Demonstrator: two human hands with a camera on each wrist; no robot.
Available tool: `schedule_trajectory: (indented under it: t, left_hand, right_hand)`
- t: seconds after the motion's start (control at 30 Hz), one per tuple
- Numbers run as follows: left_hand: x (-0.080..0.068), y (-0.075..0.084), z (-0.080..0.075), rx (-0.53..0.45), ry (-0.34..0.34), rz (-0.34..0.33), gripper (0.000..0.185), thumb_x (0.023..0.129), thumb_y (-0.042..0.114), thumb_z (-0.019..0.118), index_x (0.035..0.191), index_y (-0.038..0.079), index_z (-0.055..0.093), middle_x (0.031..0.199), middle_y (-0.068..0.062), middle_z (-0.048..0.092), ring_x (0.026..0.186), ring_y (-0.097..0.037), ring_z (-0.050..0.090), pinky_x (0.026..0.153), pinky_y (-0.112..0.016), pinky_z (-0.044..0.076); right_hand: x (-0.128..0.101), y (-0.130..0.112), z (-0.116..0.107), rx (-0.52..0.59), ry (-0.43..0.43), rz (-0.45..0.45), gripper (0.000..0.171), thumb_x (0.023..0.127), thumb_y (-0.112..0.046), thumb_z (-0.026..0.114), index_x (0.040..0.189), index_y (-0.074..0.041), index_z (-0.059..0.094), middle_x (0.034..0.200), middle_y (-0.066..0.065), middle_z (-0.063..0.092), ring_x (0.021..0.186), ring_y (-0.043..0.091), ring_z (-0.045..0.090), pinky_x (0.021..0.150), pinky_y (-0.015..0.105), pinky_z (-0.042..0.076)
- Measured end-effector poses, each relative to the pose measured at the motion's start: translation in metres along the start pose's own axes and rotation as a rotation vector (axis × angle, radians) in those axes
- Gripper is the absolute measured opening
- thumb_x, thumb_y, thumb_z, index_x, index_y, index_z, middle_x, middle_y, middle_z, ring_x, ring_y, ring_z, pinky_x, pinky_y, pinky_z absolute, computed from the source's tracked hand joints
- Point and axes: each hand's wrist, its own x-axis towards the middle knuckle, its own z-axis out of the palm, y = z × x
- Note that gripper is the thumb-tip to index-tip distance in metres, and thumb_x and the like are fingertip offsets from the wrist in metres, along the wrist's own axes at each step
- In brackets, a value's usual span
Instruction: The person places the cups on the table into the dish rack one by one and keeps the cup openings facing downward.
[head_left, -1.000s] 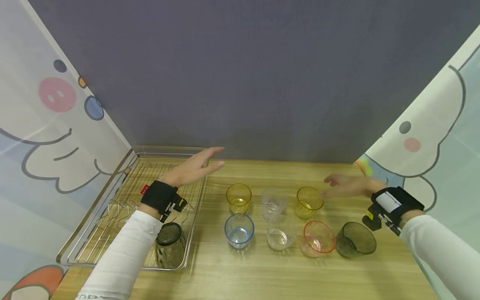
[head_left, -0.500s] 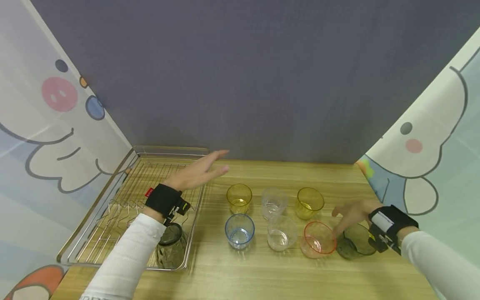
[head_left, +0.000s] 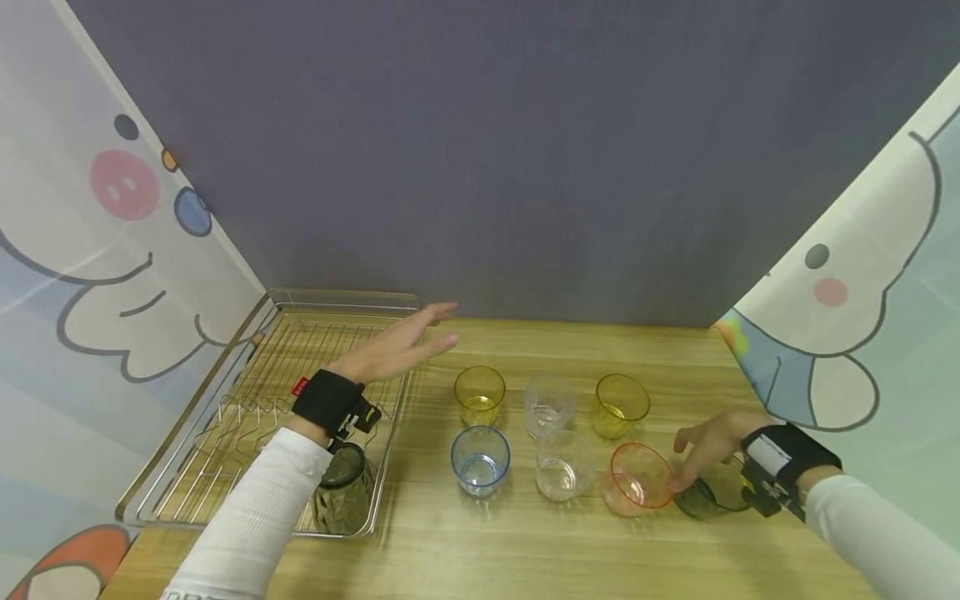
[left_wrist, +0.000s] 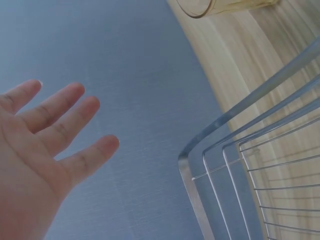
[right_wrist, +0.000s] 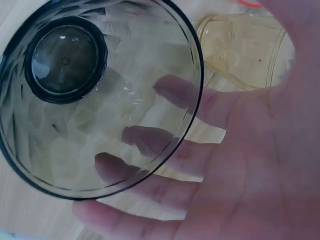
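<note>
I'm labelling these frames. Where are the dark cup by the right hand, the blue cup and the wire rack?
dark cup (right_wrist: 65, 60), right wrist view, its base.
blue cup (head_left: 480, 460), head view, its inside.
wire rack (head_left: 339, 298), head view, its far rim.
</note>
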Motion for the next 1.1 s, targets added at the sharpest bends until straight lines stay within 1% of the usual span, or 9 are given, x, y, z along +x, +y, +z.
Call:
schedule_trajectory:
  t: [0.17,0.3,0.37,0.47,0.57,0.67,0.8,0.9,1.1]
  left_hand:
    - [0.000,-0.001,0.001,-0.006,0.001,-0.007,0.071,0.101,0.058,0.039,0.158,0.021,0.019,0.163,-0.007,0.027,0.148,-0.032,0.032,0.116,-0.061,0.029]
    - [-0.001,-0.001,0.002,-0.006,-0.007,-0.010,0.070,0.101,0.057,0.039,0.158,0.021,0.019,0.163,-0.007,0.027,0.148,-0.032,0.032,0.116,-0.062,0.030]
    - [-0.001,-0.001,0.003,-0.009,-0.009,-0.010,0.070,0.101,0.057,0.039,0.158,0.020,0.019,0.163,-0.007,0.027,0.148,-0.032,0.032,0.116,-0.062,0.030]
    - [-0.002,-0.001,0.004,-0.017,-0.009,-0.013,0.070,0.101,0.056,0.040,0.158,0.019,0.020,0.163,-0.007,0.027,0.148,-0.032,0.032,0.116,-0.062,0.029]
    - [-0.003,-0.001,0.004,-0.028,-0.008,-0.013,0.070,0.102,0.055,0.040,0.158,0.019,0.020,0.163,-0.007,0.026,0.148,-0.032,0.031,0.116,-0.062,0.029]
    - [-0.004,-0.001,0.003,-0.031,-0.007,-0.013,0.069,0.102,0.055,0.040,0.158,0.019,0.020,0.163,-0.007,0.027,0.148,-0.033,0.031,0.116,-0.062,0.029]
    - [-0.004,-0.001,0.003,-0.035,-0.012,-0.020,0.070,0.102,0.056,0.040,0.158,0.020,0.020,0.163,-0.007,0.027,0.148,-0.031,0.031,0.116,-0.063,0.029]
    - [-0.004,-0.002,0.003,-0.035,-0.010,-0.028,0.069,0.102,0.055,0.040,0.158,0.018,0.020,0.163,-0.007,0.027,0.148,-0.031,0.031,0.117,-0.062,0.028]
    - [-0.005,-0.005,0.001,-0.037,0.016,-0.020,0.067,0.102,0.053,0.040,0.157,0.020,0.021,0.163,-0.007,0.028,0.147,-0.032,0.032,0.116,-0.062,0.029]
  right_hand:
    - [0.000,0.003,0.002,0.022,-0.019,-0.001,0.073,0.075,-0.048,0.080,0.133,-0.011,0.054,0.139,0.034,0.045,0.123,0.058,0.045,0.091,0.068,0.046]
    - [0.002,0.006,0.010,0.028,-0.025,-0.018,0.067,0.070,-0.037,0.085,0.127,-0.015,0.057,0.138,0.032,0.047,0.126,0.056,0.042,0.095,0.069,0.043]
    - [0.004,0.008,0.015,0.043,-0.014,-0.015,0.065,0.068,-0.034,0.088,0.123,-0.016,0.058,0.137,0.031,0.048,0.124,0.055,0.043,0.095,0.069,0.043]
    - [0.005,0.010,0.020,0.055,0.005,-0.007,0.062,0.067,-0.032,0.089,0.119,-0.019,0.060,0.134,0.028,0.051,0.119,0.051,0.048,0.092,0.067,0.046]
    - [0.004,0.011,0.021,0.079,0.016,-0.006,0.057,0.066,-0.029,0.089,0.116,-0.020,0.061,0.124,0.019,0.057,0.110,0.040,0.054,0.087,0.063,0.050]
    - [0.003,0.010,0.022,0.106,0.024,-0.017,0.053,0.067,-0.025,0.087,0.113,-0.018,0.061,0.111,0.011,0.058,0.101,0.031,0.054,0.083,0.058,0.052]
    - [0.002,0.009,0.024,0.128,0.034,-0.014,0.052,0.066,-0.023,0.087,0.111,-0.018,0.061,0.104,0.009,0.056,0.097,0.029,0.051,0.079,0.054,0.053]
    - [0.002,0.009,0.024,0.127,0.026,-0.015,0.052,0.067,-0.023,0.086,0.111,-0.019,0.060,0.103,0.008,0.055,0.095,0.028,0.051,0.078,0.052,0.052]
    - [0.003,0.009,0.021,0.128,-0.001,-0.021,0.047,0.070,-0.022,0.084,0.110,-0.020,0.058,0.106,0.008,0.056,0.095,0.029,0.053,0.079,0.053,0.051]
